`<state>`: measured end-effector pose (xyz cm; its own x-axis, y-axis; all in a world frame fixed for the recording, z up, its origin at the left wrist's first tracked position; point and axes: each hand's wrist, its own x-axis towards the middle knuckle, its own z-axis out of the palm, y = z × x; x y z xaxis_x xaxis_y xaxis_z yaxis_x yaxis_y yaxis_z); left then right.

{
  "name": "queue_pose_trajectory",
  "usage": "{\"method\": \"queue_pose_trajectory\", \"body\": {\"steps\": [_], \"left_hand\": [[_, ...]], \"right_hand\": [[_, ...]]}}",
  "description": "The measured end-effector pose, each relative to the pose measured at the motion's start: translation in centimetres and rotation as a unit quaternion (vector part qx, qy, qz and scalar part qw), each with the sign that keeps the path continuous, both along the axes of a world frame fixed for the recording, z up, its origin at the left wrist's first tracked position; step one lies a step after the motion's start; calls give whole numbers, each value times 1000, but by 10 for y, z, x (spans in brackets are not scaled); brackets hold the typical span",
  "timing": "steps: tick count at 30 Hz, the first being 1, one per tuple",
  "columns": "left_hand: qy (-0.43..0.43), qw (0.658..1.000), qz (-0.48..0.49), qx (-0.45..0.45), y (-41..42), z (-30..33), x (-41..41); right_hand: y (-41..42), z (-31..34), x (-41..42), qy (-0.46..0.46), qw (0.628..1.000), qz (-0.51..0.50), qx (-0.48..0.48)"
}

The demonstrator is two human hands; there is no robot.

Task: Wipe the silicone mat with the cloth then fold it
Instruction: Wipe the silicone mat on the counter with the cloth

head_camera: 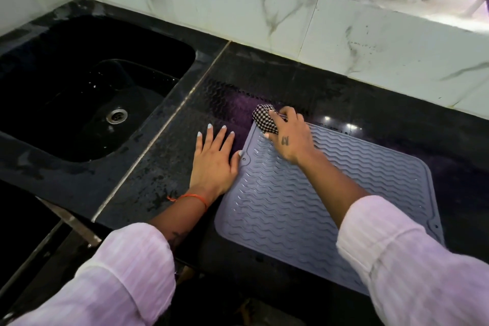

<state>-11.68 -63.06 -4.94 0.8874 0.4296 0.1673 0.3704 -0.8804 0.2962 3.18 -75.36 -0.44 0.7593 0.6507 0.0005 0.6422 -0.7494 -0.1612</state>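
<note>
Nearest are two pink sleeves [127,270]. At nine o'clock of the silicone mat [304,206], the left hand [214,159] lies flat, fingers spread, on the counter [148,167], thumb touching the mat's edge. The right hand [291,137] grips the bunched checked cloth [264,118] at the mat's eleven o'clock corner. Wiping looks under way; folding remains. The mat's near corner is hidden by the right sleeve.

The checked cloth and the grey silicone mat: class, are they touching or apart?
Touching. In the head view, the right hand presses the bunched cloth onto the mat's far left corner, no gap visible.
</note>
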Motion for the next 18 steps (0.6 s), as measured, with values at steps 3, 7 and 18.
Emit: {"method": "queue_pose_trajectory", "body": {"steps": [3, 7, 18], "left_hand": [[0, 1000, 0, 2, 0, 1, 0], [1, 1000, -3, 6, 0, 0, 0], [-2, 1000, -7, 7, 0, 0, 0]], "right_hand": [[0, 15, 14, 79, 997, 17, 17], [-4, 5, -12, 9, 999, 47, 0], [-14, -9, -43, -14, 997, 57, 44]]}}
